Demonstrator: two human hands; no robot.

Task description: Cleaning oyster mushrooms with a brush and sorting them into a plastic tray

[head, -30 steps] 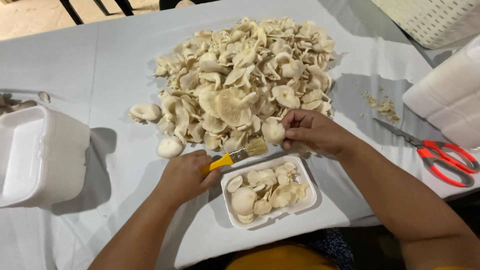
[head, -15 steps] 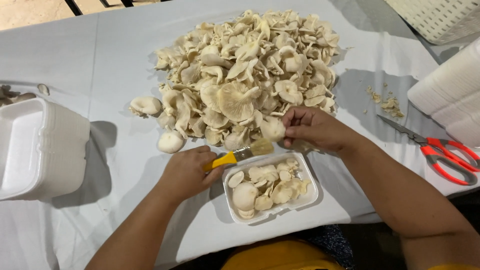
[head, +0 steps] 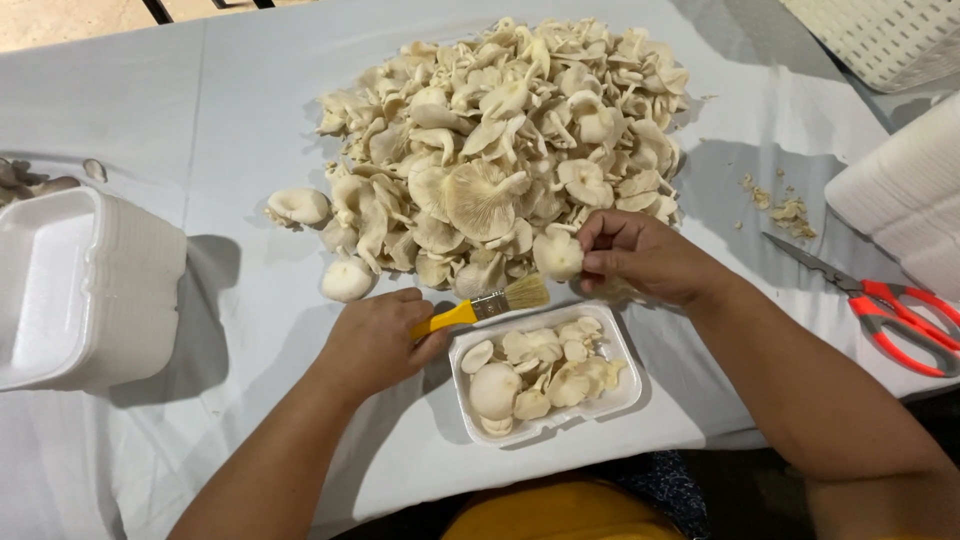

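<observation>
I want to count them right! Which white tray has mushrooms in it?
The small foam tray between the two hands holds mushrooms. The stacked trays at the table's left edge hold none.

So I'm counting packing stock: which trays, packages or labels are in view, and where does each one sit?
Small foam tray: white, rectangular, near table edge, partly filled with mushrooms.
Stack of foam trays: white, empty, far left.
White foam stack: far right, cut off by the frame.
White lattice basket: top right corner.
No labels, signs or screens show.
</observation>
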